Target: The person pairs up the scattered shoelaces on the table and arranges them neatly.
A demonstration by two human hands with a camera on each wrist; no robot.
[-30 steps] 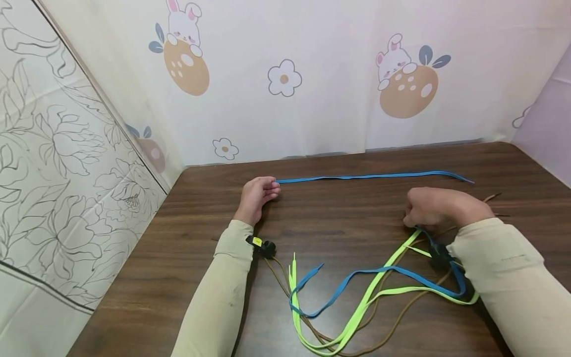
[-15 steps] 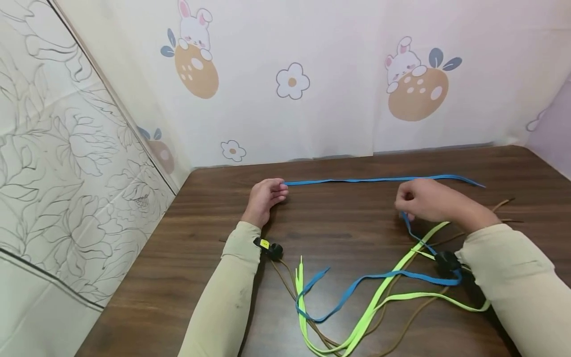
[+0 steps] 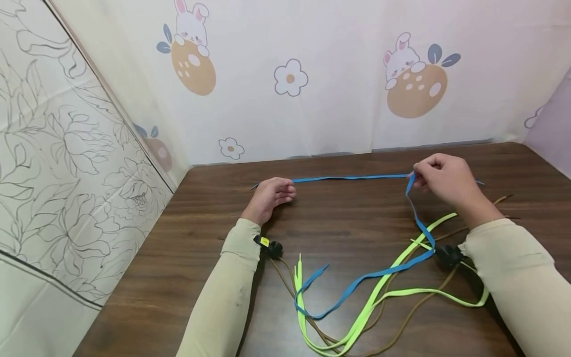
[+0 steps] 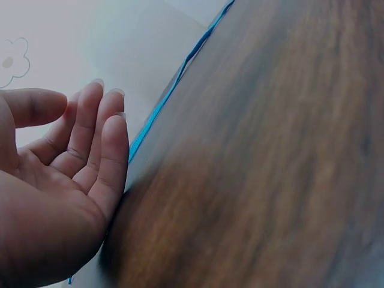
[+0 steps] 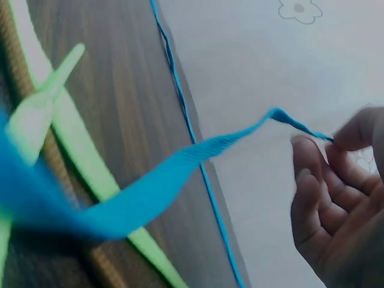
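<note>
A straight blue shoelace (image 3: 348,177) lies across the table near its far edge. My left hand (image 3: 269,198) is over its left part, and the lace's tip shows beyond the hand. In the left wrist view, thumb and loosely bent fingers (image 4: 114,150) stand apart with nothing between them; the lace runs behind them. My right hand (image 3: 446,181) pinches the end of a second blue shoelace (image 5: 174,186) between thumb and forefinger, raised at the first lace's right part. The rest of this second lace (image 3: 376,274) curves back down over the pile.
Yellow-green shoelaces (image 3: 366,312) and thin brown laces (image 3: 403,325) lie tangled in front of me, between and under my forearms. The wooden table (image 3: 178,277) meets a printed cloth wall (image 3: 334,109) at the back and another at left.
My right hand has moved up and away from the pile to the far lace, pulling the second blue shoelace's end along. The far lace's left tip has come into view beside my left hand.
</note>
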